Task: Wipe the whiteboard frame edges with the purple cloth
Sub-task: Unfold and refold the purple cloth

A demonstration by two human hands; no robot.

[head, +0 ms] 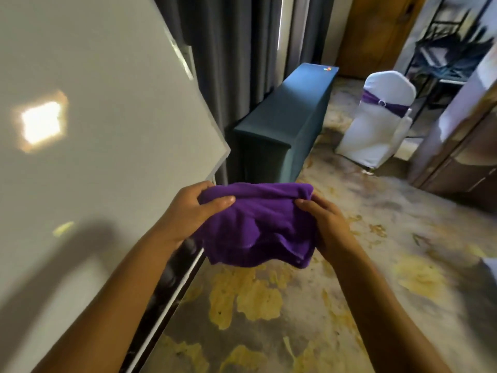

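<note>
Glossy whiteboard (107,130); soft purple cloth (258,224) (two-handed grip)

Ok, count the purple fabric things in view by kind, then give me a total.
Purple cleaning cloth, held by left hand and right hand: 1
Purple sash tied round the white-covered chair: 1
Total: 2

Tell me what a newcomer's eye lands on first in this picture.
First the purple cloth, bunched at centre frame, gripped by the left hand and the right hand. Then the whiteboard, filling the left side with a bright glare patch on it. Behind stand a teal-draped table and a white-covered chair with a purple sash.
</note>
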